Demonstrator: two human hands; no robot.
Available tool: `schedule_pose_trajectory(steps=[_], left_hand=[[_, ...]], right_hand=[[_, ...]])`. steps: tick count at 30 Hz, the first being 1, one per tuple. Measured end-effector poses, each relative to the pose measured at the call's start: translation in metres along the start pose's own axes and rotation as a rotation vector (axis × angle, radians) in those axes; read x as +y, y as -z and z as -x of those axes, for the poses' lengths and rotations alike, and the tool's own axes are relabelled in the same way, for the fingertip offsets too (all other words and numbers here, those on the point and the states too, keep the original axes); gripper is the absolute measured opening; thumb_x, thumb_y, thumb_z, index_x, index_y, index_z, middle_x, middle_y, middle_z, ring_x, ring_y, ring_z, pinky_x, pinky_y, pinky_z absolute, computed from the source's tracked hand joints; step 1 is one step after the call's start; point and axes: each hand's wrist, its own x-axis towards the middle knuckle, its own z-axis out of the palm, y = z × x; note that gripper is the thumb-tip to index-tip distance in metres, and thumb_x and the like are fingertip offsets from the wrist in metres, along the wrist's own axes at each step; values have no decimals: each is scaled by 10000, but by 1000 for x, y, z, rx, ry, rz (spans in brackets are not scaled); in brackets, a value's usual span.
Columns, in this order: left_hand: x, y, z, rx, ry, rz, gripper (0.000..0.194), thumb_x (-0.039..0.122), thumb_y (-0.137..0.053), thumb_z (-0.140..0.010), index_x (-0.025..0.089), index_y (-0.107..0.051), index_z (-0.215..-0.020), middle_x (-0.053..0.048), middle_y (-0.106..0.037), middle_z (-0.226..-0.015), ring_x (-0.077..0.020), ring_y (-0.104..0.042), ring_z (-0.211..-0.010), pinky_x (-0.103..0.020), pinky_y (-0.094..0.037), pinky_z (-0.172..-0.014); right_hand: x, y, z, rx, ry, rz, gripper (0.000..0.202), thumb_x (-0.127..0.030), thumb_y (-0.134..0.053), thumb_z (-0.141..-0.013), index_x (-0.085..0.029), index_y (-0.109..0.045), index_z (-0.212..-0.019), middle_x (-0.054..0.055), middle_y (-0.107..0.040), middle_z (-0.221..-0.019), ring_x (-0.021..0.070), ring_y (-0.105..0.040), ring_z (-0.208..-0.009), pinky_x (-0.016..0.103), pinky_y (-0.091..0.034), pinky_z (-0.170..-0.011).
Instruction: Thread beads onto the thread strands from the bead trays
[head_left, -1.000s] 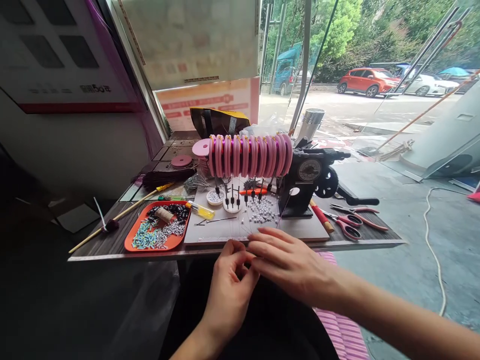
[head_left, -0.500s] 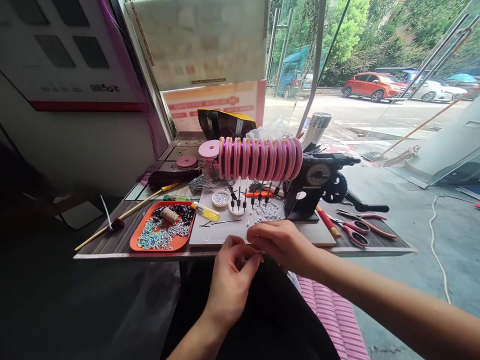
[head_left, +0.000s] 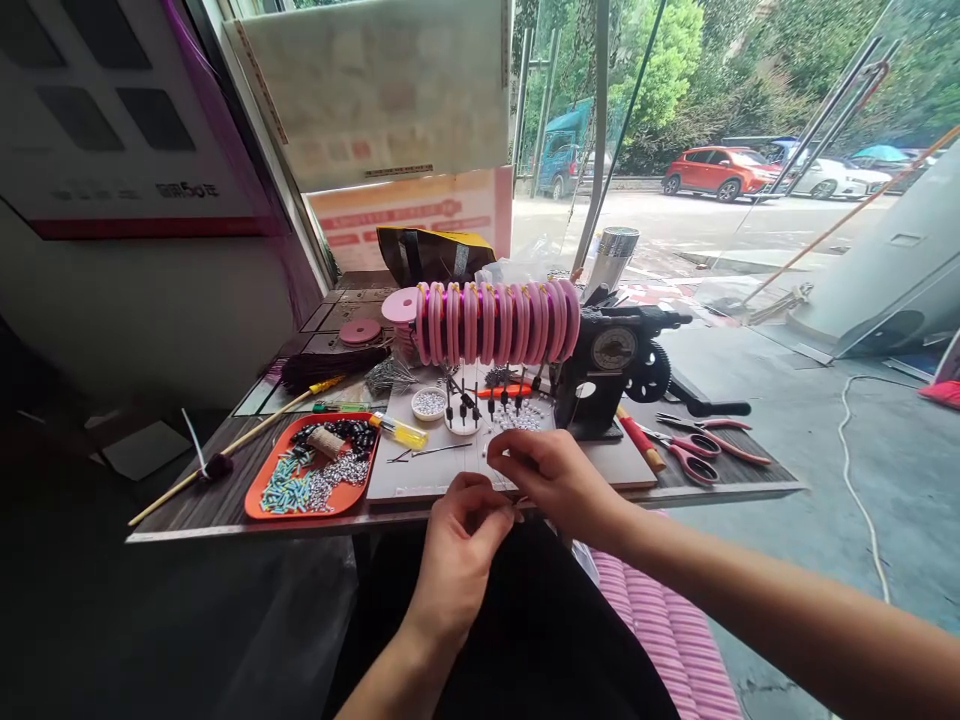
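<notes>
Above my lap, at the table's front edge, my left hand (head_left: 456,555) is closed, thumb and index finger pressed together. Something thin and tiny shows at its fingertips, too small to name. My right hand (head_left: 559,472) is close beside it, fingers bent inward in a pinch; what they grip is hidden. Behind them, a row of pink rings (head_left: 499,322) sits on a black hand-crank machine (head_left: 607,385). Fine threads run down from the rings toward several black hanging pieces (head_left: 465,410). Loose silvery-white beads (head_left: 521,412) lie on a pale board (head_left: 394,482) beyond my fingers.
An orange tray (head_left: 253,500) with beads, a white bead dish (head_left: 429,404) and a yellow-ended tube (head_left: 405,432) are on the left. Scissors (head_left: 694,458), pliers (head_left: 739,450) and a red-handled tool (head_left: 637,438) lie on the right. A wooden stick (head_left: 244,440) overhangs the left edge.
The camera view has turned slightly, so the table and machine appear further left and a little lower. Both hands stay together in nearly the same pinched pose; the right one has tilted slightly.
</notes>
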Motion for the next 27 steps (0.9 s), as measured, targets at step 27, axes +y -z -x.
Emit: schedule_pose_trajectory(steps=[27], left_hand=[[3,5,-12,-383,773,711,53,138,-631,-511,104,-592,-515,53,-406,-497,-27,-290,-465,-152,-188,-419]], right_hand=[[17,31,44,-220,980,596,62,-134,-537,-798,-169,-589,-803,27,-590,-762,129,-441,-567,291,-330,-484]])
